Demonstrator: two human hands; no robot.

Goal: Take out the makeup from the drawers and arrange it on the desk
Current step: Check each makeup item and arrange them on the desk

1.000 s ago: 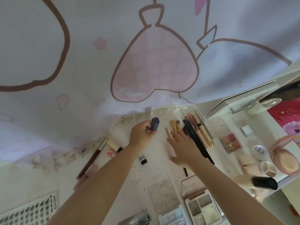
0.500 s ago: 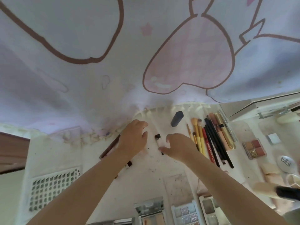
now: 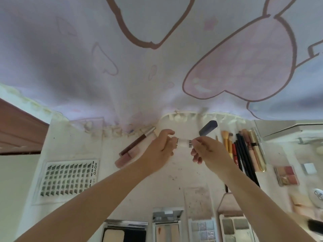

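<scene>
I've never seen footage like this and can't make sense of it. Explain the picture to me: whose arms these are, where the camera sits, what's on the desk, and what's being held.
There is no machine here. A person wears a wide-angle camera on the head, looking forward and down, so the two bare arms are their own. The left hand and right hand together pinch a small pale tube with a barcode above the white desk. On the desk lie a sheet of false lashes, a dark lipstick, a row of brushes and pencils, a blush palette, and open eyeshadow palettes along the near edge. A printed curtain hangs behind.
</scene>
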